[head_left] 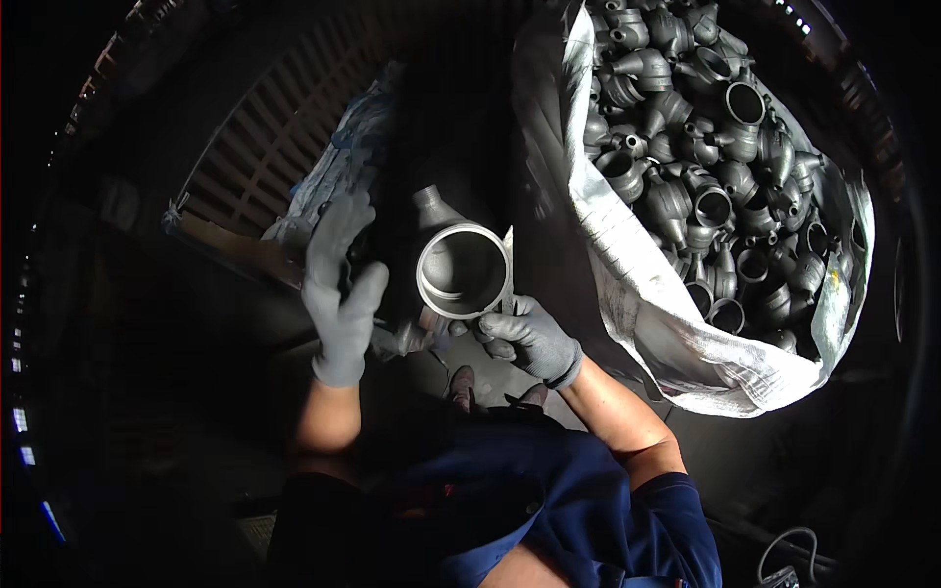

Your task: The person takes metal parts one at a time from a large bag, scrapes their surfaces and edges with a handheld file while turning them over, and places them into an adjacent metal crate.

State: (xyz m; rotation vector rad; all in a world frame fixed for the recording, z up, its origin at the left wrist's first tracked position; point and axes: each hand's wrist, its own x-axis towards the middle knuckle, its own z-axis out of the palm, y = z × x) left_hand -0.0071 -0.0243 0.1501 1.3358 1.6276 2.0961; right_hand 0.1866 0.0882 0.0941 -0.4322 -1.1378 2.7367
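Brown slats (257,176) stand to the left of the metal piece (461,269), and the dark hides where they end. A pale, crumpled sheet (328,186) lies against them, partly behind the left hand (343,284).

That hand is in a grey glove, just left of the metal piece. It looks blurry, with its fingers spread wide and nothing in it. Something brownish (421,333) is under the metal piece, but it is too smeary to name.

The metal piece has a big round mouth and a skinny neck. It is in the right hand (529,338), whose gloved fingers pinch its lower right edge. Some fingertips are hidden. Two shoes (463,384) peek out below the metal piece, cut off by a dark blue shirt (578,490).

Right of the metal piece is a big white sack (637,265). A patch on its far side has a yellow mark (835,277), too small to read. The sack is open and full of grey parts (667,201) with round mouths and skinny necks; the bottom ones are buried.
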